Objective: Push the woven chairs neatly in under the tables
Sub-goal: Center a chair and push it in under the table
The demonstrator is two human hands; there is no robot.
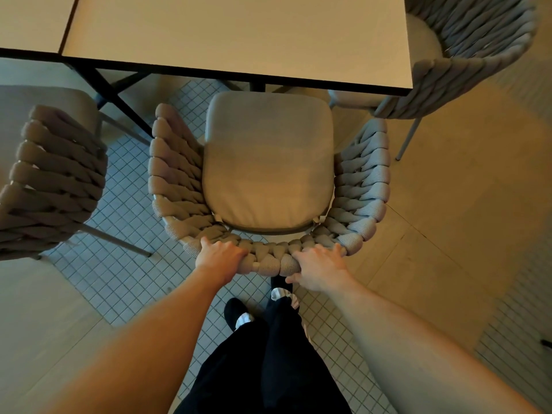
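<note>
A woven chair (361,180) with a thick rope back and a beige seat cushion (268,162) stands right in front of me, facing a light-topped table (239,37). The front edge of its cushion lies just under the table's dark rim. My left hand (221,255) grips the top of the curved backrest left of centre, fingers curled over the rope. My right hand (319,267) grips the same rim right of centre, thumb under it.
A second woven chair (53,180) stands to the left, beside another table (30,22). A third woven chair (466,55) sits at the table's right end. Black table legs (119,97) cross under the top. My legs and feet (268,339) are on small grey tiles.
</note>
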